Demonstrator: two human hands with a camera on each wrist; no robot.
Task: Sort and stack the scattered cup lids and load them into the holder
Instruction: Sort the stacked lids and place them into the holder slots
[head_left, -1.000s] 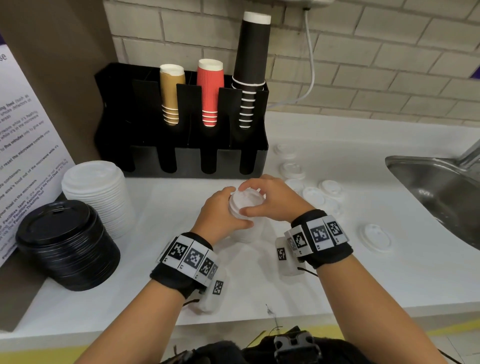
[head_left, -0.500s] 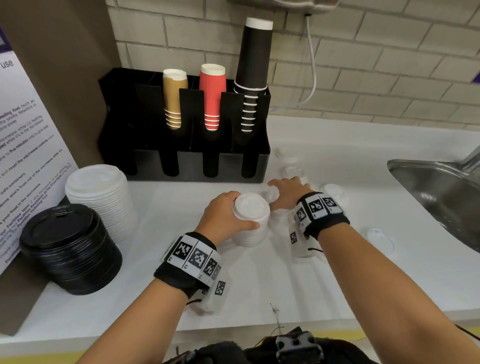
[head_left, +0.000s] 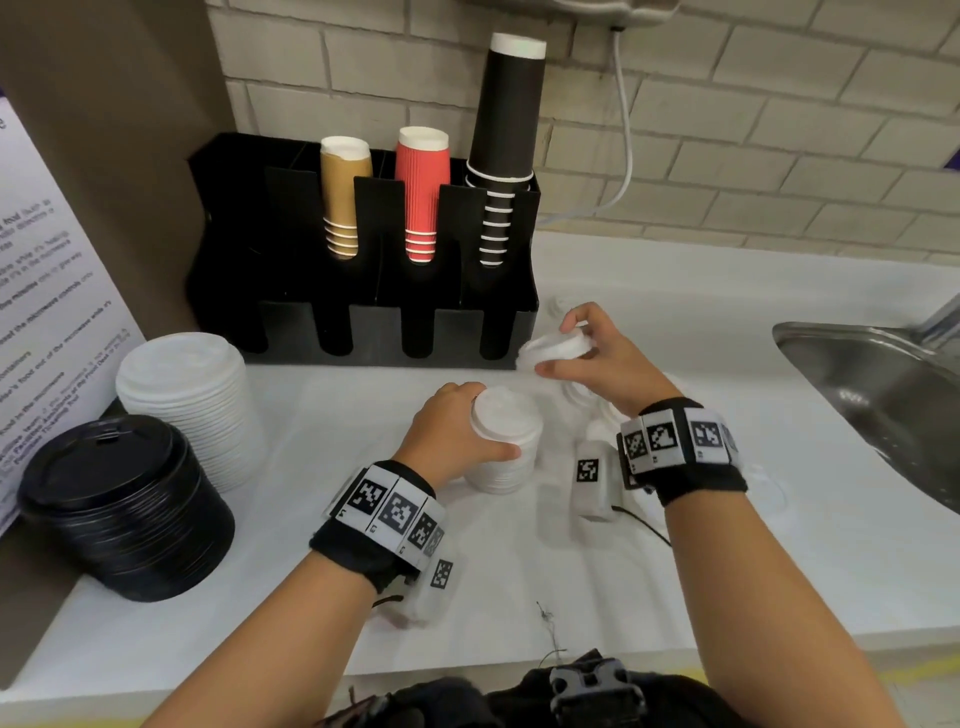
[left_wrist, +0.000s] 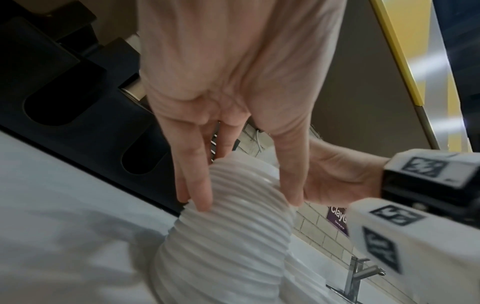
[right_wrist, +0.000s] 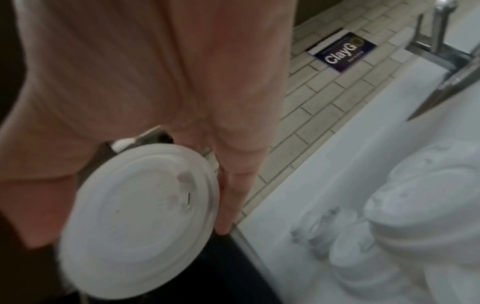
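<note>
My left hand grips a stack of small white lids standing on the white counter; in the left wrist view its fingers curl round the ribbed stack of small white lids. My right hand holds one white lid lifted and tilted, just right of the black holder; the right wrist view shows that white lid pinched at its rim. More loose small lids lie on the counter under and beyond my right hand.
A tall stack of larger white lids and a stack of black lids stand at the left. The holder carries tan, red and black cup stacks. A steel sink lies at the right. A cable hangs on the brick wall.
My right hand left the stack, reached to the loose lids on the right, and now holds one lifted. My left hand has kept its grip on the small stack.
</note>
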